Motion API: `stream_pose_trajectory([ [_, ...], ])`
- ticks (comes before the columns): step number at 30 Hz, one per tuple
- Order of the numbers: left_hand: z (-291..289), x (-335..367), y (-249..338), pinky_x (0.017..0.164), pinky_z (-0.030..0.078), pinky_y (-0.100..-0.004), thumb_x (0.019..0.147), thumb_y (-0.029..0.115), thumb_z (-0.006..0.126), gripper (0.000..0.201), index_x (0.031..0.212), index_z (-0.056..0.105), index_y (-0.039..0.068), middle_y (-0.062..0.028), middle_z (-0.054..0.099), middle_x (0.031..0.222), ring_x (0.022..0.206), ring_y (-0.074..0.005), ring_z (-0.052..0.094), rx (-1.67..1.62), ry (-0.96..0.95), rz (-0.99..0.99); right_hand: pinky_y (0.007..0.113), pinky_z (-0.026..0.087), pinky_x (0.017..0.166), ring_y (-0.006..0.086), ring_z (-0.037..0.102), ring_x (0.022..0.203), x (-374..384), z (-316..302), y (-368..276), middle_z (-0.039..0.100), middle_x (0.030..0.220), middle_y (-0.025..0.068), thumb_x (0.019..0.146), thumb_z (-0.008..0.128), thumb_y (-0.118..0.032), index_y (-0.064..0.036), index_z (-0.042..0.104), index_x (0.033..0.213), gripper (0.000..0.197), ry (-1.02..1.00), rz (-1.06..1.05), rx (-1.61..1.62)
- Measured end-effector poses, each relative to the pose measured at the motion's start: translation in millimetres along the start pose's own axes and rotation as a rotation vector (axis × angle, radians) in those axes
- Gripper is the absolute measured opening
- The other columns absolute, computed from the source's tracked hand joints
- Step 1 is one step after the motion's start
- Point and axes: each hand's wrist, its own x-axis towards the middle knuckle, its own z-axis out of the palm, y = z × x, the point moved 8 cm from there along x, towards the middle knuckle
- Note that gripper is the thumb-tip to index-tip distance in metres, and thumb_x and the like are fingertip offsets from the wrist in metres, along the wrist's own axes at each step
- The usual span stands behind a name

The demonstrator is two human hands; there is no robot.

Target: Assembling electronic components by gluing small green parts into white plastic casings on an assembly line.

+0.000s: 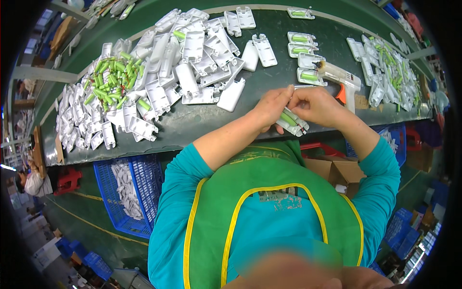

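Close to the front edge of the workbench, my left hand (273, 109) is closed around a white plastic casing half (299, 129) with a green cylindrical battery cell (288, 119) and thin red wires in it. My right hand (317, 105) is closed in a pinch over the casing's far end, its fingertips meeting my left thumb. What the pinch holds, if anything, is hidden. Just beyond my right hand lies a white glue gun (340, 76) with an orange trigger. Past it, several casing halves (308, 60) stand in a column, most with a green cell inside.
A large heap of white casings (194, 45) covers the bench's left side, with a cluster of wired green cells (113, 77) on it. More filled casings (392, 72) lie at the right. Below the bench are a blue crate (149, 192) and a cardboard box (347, 174).
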Motion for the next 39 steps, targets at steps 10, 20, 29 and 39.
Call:
stream_pose_trajectory([
  [10,-2,1,-6,0.029,0.045,-0.0289,0.099,0.049,0.034,0.054,0.101,0.06,0.002,-0.0101,0.063,0.079,0.056,-0.018,0.063,-0.004,0.007,-0.054,0.031,0.052,0.065,0.0197,0.066,0.068,3,6,7,0.068,0.075,0.0087,0.079,0.067,-0.009,-0.0035,0.065,0.084,0.008,0.034,-0.025,0.019],
  [20,-10,7,-12,0.031,0.047,-0.0315,0.098,0.053,0.033,0.057,0.105,0.059,0.003,-0.011,0.064,0.083,0.061,-0.02,0.065,-0.05,0.013,-0.103,0.029,0.052,0.064,0.0175,0.066,0.067,4,7,11,0.068,0.077,0.009,0.084,0.066,-0.011,-0.0028,0.066,0.088,0.009,0.148,-0.016,0.066],
  [29,-12,13,-1,0.036,0.051,-0.0317,0.098,0.053,0.034,0.058,0.114,0.059,0.004,-0.0123,0.064,0.091,0.07,-0.0218,0.067,-0.113,0.034,-0.046,0.032,0.051,0.063,0.0201,0.066,0.073,-3,-8,-8,0.067,0.081,0.0093,0.081,0.067,-0.008,-0.0037,0.066,0.091,0.01,0.205,-0.193,-0.154],
  [39,-4,11,3,0.042,0.053,-0.0321,0.099,0.049,0.034,0.05,0.115,0.055,0.006,-0.0099,0.062,0.098,0.074,-0.0212,0.065,-0.118,0.056,-0.012,0.039,0.051,0.067,0.0291,0.063,0.079,4,3,-30,0.063,0.081,0.0134,0.077,0.058,-0.011,0.0016,0.056,0.098,0.025,0.225,-0.332,-0.778],
])
